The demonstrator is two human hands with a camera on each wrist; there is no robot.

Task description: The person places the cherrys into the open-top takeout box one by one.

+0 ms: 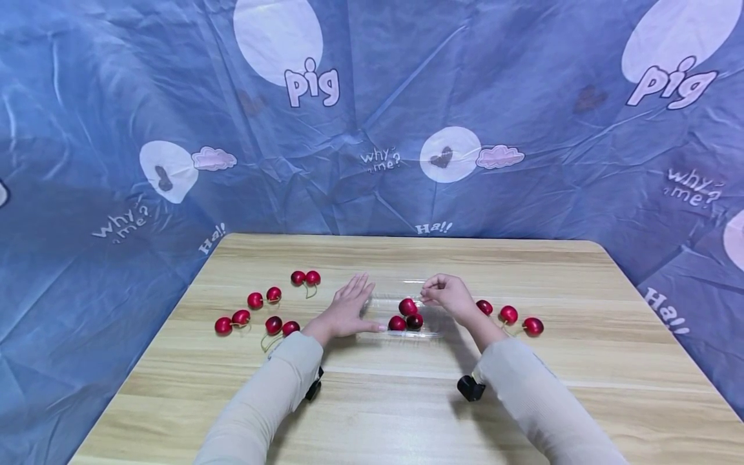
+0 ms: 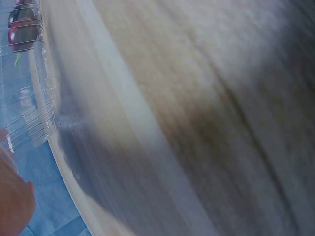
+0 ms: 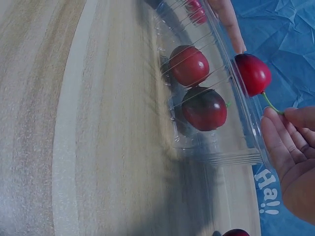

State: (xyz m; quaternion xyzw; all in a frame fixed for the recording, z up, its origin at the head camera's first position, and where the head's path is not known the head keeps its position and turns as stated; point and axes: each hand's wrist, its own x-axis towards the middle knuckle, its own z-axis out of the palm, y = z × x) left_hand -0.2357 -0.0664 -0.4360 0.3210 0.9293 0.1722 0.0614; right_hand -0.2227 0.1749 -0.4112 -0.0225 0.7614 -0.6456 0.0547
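Note:
A clear plastic box (image 1: 431, 334) sits mid-table, with dark red cherries (image 3: 189, 66) inside it. My right hand (image 1: 449, 297) is over the box's right side and pinches a cherry's thin green stem (image 3: 270, 103) between thumb and fingers. From that stem hangs a red cherry (image 3: 253, 74), at the box's upper rim in the right wrist view. My left hand (image 1: 347, 309) rests at the left side of the box, fingers straight and thumb spread along the near edge. Only part of the left hand (image 2: 15, 201) shows in the left wrist view, beside the box's ridged wall (image 2: 34, 118).
Left of the box lie several cherries in stem-joined pairs, one pair (image 1: 305, 278) farther back and another (image 1: 281, 326) by my left wrist. More cherries (image 1: 508, 315) lie right of my right hand. A blue printed cloth (image 1: 372, 116) hangs behind the wooden table (image 1: 383, 407).

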